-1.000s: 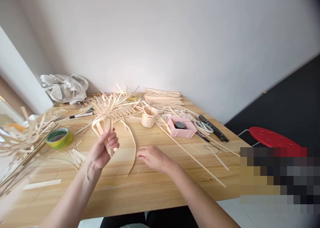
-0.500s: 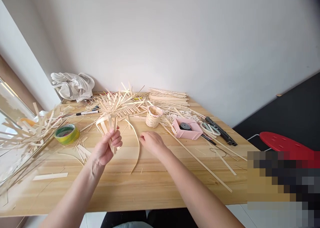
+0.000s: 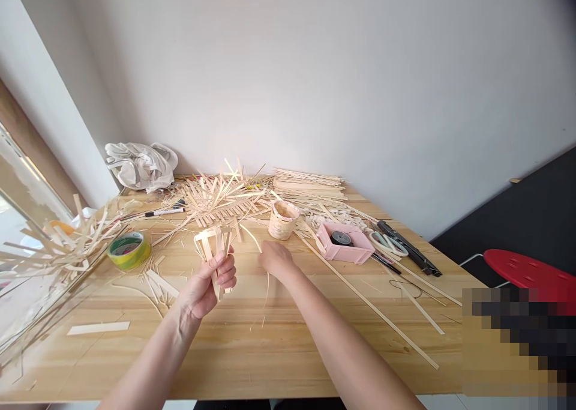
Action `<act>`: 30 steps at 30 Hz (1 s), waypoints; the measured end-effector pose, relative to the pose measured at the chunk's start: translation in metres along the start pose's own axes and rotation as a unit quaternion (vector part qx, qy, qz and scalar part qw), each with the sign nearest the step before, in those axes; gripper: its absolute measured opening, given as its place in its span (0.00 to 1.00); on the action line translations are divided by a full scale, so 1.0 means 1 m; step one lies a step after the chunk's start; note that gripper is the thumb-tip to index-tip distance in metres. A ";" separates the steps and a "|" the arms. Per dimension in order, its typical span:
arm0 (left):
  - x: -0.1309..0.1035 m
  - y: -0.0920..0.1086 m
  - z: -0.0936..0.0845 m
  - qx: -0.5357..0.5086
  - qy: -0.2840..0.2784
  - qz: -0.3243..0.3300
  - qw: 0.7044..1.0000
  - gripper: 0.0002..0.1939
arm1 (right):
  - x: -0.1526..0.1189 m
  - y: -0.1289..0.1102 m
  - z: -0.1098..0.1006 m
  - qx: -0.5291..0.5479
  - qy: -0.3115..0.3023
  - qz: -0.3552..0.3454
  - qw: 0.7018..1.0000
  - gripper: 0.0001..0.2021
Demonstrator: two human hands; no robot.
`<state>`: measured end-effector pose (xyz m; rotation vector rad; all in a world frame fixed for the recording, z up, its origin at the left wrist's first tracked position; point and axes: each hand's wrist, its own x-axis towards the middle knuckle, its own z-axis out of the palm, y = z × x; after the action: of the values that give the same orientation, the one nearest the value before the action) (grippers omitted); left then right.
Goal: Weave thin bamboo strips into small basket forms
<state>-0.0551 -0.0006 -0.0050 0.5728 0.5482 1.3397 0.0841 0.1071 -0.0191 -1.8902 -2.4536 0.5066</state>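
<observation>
Slightly left of centre, my left hand (image 3: 210,284) is closed around a small frame of bent flat wooden strips (image 3: 207,242), its folded end above my fist and strip ends poking out below. To the right of it, my right hand (image 3: 279,261) is low over the tabletop, fingers closed on a thin curved strip (image 3: 251,235). That strip passes behind the fingers and shows again below them. My right fingertips are partly hidden. Just beyond my right hand stands a small woven cup-shaped basket (image 3: 283,221).
A tape roll (image 3: 129,251) and loose strips lie on the left of the wooden table (image 3: 216,368). A strip pile (image 3: 220,194) and a stacked bundle (image 3: 310,185) are at the back. On the right are a pink box (image 3: 345,251), scissors (image 3: 387,244) and a long strip (image 3: 378,311).
My right hand has reached the curved strip, and the strip's lower end has shifted right. My left hand keeps its grip on the frame. The whole view has shifted slightly.
</observation>
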 end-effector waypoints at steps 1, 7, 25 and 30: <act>0.000 0.000 -0.001 -0.001 -0.009 -0.004 1.000 0.14 | -0.004 0.005 -0.003 0.004 0.009 -0.003 1.000 0.12; 0.000 -0.002 -0.007 0.021 -0.098 -0.039 0.994 0.16 | -0.041 0.039 -0.027 0.049 0.088 -0.058 0.993 0.14; 0.005 0.027 0.010 0.381 -0.022 0.023 0.924 0.16 | -0.099 0.072 -0.048 0.450 0.240 -0.175 0.843 0.12; 0.015 0.025 0.018 0.520 0.077 0.086 0.846 0.19 | -0.109 0.067 -0.055 0.390 0.282 -0.173 0.859 0.11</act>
<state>-0.0592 0.0160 0.0242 1.4277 1.4086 1.1749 0.1876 0.0330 0.0369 -1.0404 -1.7353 0.6665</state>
